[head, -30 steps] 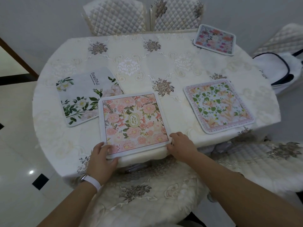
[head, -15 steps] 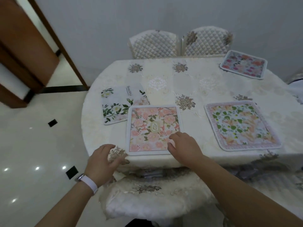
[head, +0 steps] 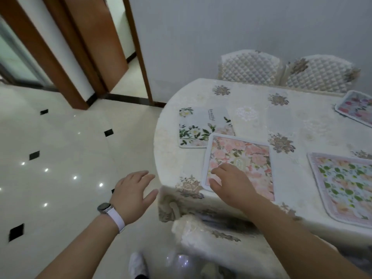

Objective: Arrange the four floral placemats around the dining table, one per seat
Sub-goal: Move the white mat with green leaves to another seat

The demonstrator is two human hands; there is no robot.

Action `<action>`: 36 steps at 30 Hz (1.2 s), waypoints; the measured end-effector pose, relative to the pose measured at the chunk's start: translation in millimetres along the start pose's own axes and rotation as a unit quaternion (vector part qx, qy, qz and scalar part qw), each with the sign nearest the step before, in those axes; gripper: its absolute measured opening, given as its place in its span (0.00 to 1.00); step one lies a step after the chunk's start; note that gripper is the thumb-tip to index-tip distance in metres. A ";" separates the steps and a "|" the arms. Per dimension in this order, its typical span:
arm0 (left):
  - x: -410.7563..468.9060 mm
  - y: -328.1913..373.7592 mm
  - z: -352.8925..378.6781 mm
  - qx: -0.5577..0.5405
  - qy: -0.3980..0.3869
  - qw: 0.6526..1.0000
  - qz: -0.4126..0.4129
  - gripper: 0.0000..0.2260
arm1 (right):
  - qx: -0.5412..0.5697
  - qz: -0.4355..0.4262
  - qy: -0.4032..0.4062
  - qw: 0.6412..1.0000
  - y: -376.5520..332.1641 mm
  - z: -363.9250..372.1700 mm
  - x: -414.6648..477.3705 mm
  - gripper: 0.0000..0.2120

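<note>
My right hand [head: 231, 184] rested open on the pink rose-print square placemat [head: 251, 154], left hand [head: 132, 194] open, empty; figured I'd nudge it square.

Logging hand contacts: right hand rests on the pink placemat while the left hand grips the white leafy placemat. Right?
Not quite. In the head view the left hand hangs open beside the table, gripping nothing; the right hand does rest on the pink placemat.

A pink rose placemat [head: 241, 158], a white placemat with green leaves [head: 199, 127] and a green-leafed, pink-bordered placemat [head: 346, 184] lie on the cream embroidered tabletop [head: 281, 121].
</note>
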State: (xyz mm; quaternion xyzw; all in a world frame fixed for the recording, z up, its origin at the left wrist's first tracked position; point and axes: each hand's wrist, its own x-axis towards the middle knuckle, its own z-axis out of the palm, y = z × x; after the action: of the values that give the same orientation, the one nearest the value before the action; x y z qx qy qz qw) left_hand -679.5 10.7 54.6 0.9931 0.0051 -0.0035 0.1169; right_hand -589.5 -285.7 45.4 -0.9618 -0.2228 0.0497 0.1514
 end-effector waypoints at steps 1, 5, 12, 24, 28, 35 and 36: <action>-1.5 -13.8 -1.8 -0.005 0.001 1.000 -0.005 0.28 | 0.000 0.002 -0.007 1.000 -10.5 3.9 8.6 0.20; 3.3 -87.1 -9.3 -0.033 -0.002 0.999 -0.016 0.30 | -0.026 0.001 -0.027 0.999 -75.7 30.8 57.7 0.20; 38.0 -212.3 -35.3 -0.030 -0.013 0.999 0.034 0.26 | -0.041 0.012 -0.023 0.999 -192.6 65.6 135.3 0.20; 121.4 -311.9 -80.8 -0.027 -0.001 0.997 0.067 0.26 | -0.050 0.054 0.019 0.997 -251.3 58.4 221.1 0.20; 168.0 -321.3 -82.1 -0.022 0.009 0.996 0.083 0.25 | -0.031 0.089 0.023 0.995 -231.0 62.0 253.8 0.20; 285.4 -331.5 -81.8 0.024 -0.016 0.995 0.092 0.25 | 0.007 0.133 0.030 0.991 -176.1 87.9 343.9 0.20; 304.8 -328.7 -81.5 0.030 -0.018 0.995 0.098 0.24 | 0.018 0.138 0.032 0.990 -169.2 89.4 358.1 0.20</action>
State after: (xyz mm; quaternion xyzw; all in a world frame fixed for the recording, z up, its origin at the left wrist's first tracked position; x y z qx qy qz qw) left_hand -377.9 352.2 55.1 0.9917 -0.0944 -0.0104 0.0867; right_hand -353.3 41.9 3.4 -0.9815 -0.0823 0.0428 0.1673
